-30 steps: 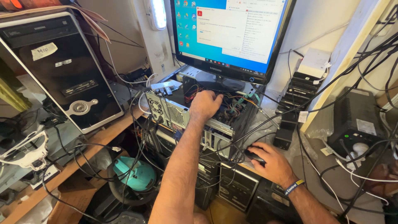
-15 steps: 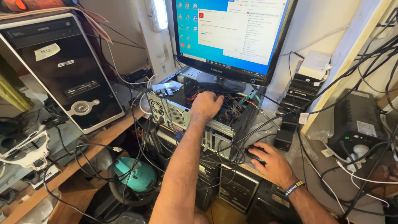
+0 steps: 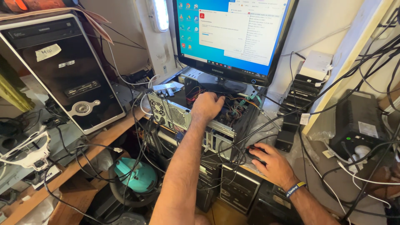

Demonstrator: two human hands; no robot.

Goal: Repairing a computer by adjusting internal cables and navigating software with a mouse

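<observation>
a wooden shelf (image 3: 104, 139) carries a black tower case (image 3: 62, 71) and an open computer case (image 3: 200, 121).

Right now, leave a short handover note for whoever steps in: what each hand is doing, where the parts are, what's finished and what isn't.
Left hand: reaching down inside the open computer case, fingers among the coloured wires; whether it grips anything is hidden.
Right hand: resting on the black mouse beside the case.
Case lies on its side below the monitor, cover off, cables draped over it.
Done: case opened; the monitor is on, with a dialog window showing.
Left: inside work; the cover is not in view.
</observation>
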